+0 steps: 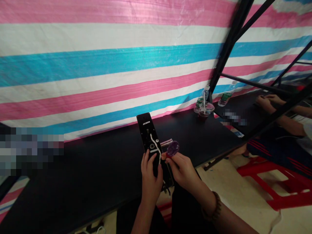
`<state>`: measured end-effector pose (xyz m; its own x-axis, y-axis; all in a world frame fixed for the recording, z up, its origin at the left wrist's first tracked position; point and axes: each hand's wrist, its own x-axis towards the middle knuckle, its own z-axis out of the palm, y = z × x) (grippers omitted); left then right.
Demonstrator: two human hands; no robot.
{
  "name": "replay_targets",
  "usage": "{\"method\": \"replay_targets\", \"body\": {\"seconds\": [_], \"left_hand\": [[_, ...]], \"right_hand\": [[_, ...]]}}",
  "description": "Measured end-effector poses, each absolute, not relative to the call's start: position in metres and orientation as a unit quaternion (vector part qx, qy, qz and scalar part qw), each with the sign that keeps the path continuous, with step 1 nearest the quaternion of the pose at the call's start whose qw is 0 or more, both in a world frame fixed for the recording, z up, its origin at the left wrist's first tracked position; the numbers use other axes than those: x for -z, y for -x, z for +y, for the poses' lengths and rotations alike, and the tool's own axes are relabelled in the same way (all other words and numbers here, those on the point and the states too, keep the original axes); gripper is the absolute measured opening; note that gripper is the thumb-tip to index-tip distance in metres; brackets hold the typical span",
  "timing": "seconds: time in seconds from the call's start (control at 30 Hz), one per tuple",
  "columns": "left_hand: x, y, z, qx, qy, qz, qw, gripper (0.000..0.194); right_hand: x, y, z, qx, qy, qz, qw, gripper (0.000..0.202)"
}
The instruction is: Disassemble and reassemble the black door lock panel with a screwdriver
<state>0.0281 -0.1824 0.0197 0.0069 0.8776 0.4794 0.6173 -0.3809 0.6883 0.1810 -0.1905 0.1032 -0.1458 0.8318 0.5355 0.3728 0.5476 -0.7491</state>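
A long black panel lies on the black table, its near end close to the table's front edge. It has small screws, round fittings, white labels and a white cord running along it. My left hand rests on the panel's left side, fingers stretched out and thumb apart, near the cord's lower end. In my right hand, closed at the panel's right edge, is a purple translucent rounded thing; its lower part is hidden by my fingers. Beside the panel lies a thin, pale stick-like thing, partly behind the purple thing.
A lidded plastic cup with a straw and a clear bottle stand at the table's back right. Black metal bars rise beyond. Another person's hands are over a neighbouring table; a red stool stands below.
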Motion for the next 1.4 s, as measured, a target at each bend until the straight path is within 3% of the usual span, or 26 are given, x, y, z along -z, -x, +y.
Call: {"method": "replay_targets", "body": {"seconds": [0.3, 0.43, 0.6, 0.73, 1.4], "left_hand": [[-0.052, -0.021, -0.133, -0.377, -0.694, 0.598, 0.135, 0.032], [-0.063, -0.022, -0.114, -0.34, -0.713, 0.599, 0.131, 0.026], [-0.07, -0.022, -0.106, -0.307, -0.718, 0.612, 0.125, 0.02], [-0.072, -0.024, -0.102, -0.282, -0.715, 0.628, 0.119, 0.022], [-0.065, -0.028, -0.086, -0.337, -0.688, 0.62, 0.167, 0.022]], "right_hand": [[-0.091, -0.176, -0.186, -0.226, 0.469, -0.653, 0.55, 0.004], [-0.093, -0.179, -0.185, -0.285, 0.466, -0.634, 0.547, 0.008], [-0.103, -0.184, -0.189, -0.266, 0.444, -0.685, 0.512, 0.027], [-0.101, -0.183, -0.189, -0.216, 0.447, -0.681, 0.538, 0.016], [-0.096, -0.192, -0.191, -0.229, 0.459, -0.634, 0.579, 0.017]]}}
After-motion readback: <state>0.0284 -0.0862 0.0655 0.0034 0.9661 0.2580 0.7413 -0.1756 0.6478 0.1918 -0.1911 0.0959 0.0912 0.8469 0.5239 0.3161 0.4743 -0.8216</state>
